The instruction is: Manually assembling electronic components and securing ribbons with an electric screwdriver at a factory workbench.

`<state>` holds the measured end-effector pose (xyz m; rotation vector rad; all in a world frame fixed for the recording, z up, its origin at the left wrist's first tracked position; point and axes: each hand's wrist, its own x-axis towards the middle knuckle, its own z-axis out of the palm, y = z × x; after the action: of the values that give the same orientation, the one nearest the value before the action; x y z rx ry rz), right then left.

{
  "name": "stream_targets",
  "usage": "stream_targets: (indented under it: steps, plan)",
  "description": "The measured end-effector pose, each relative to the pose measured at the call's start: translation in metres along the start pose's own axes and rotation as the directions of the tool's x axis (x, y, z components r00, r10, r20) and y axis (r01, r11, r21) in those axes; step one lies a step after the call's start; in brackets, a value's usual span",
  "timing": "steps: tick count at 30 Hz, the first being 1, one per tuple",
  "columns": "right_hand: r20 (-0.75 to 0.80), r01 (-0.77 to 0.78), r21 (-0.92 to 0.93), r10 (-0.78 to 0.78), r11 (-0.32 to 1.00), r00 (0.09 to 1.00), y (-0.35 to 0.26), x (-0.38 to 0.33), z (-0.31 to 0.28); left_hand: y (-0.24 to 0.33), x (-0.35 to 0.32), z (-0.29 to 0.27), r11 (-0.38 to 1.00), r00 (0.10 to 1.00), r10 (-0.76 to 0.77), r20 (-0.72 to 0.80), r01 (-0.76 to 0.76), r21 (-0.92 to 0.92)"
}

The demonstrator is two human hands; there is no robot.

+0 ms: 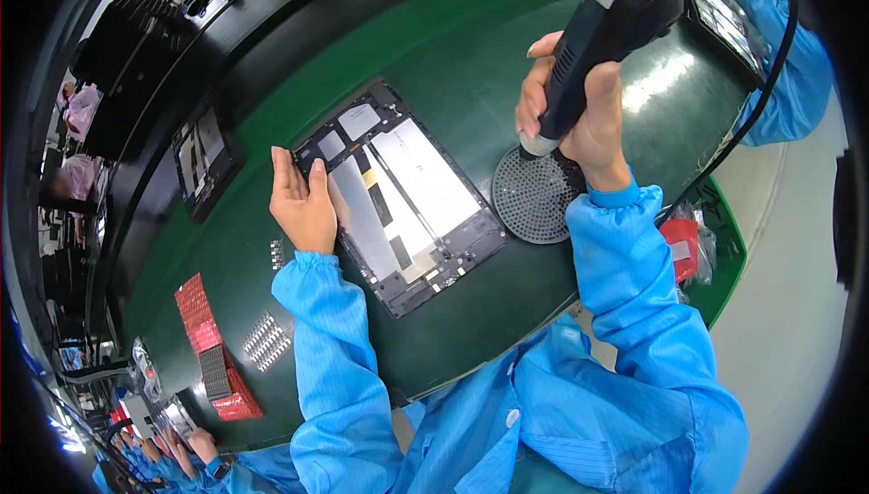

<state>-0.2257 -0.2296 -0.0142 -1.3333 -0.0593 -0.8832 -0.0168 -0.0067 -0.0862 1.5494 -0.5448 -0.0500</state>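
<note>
An opened tablet (418, 172) lies on the green bench mat, its inside facing up with silver battery panels and dark strips showing. My left hand (303, 209) rests against its left edge, fingers stretched out and the thumb at the rim. My right hand (588, 118) is wrapped round a black electric screwdriver (588, 50) with a pale nose. The screwdriver points down over a round dark screw plate (534, 200), dotted with small holes, right of the tablet. Its bit is hidden from this view.
A red bubble-wrap strip (201, 313) and a sheet of small metal parts (267, 342) lie at left. Another opened tablet (206, 163) sits farther left. A black cable (769, 86) hangs at right, above a green bin (724, 249). A co-worker's blue sleeve (792, 82) is at far right.
</note>
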Motion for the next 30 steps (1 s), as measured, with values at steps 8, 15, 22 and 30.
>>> stream_targets:
  steps: [8, 15, 22, 30]
  plan:
    - [0.013, -0.029, -0.034, 0.030, 0.999, 0.999, 0.006, 0.001, 0.001, 0.012, -0.028, 0.004, 1.000, 1.000, -0.014, -0.010, 0.014, 0.002]
    - [-0.048, 0.031, 0.054, -0.028, 0.998, 0.998, 0.003, 0.003, 0.007, 0.032, -0.057, 0.004, 0.856, 0.960, 0.273, 0.067, -0.274, 0.439]
    - [-0.068, 0.020, 0.134, -0.011, 0.991, 0.998, -0.006, -0.001, 0.009, 0.093, -0.063, 0.057, 0.670, 0.716, 0.387, 0.581, -0.651, 0.356]
    - [-0.045, 0.057, 0.152, -0.050, 0.987, 0.998, -0.016, -0.006, 0.010, 0.085, -0.074, 0.115, 0.671, 0.609, 0.288, 0.739, -0.679, 0.298]
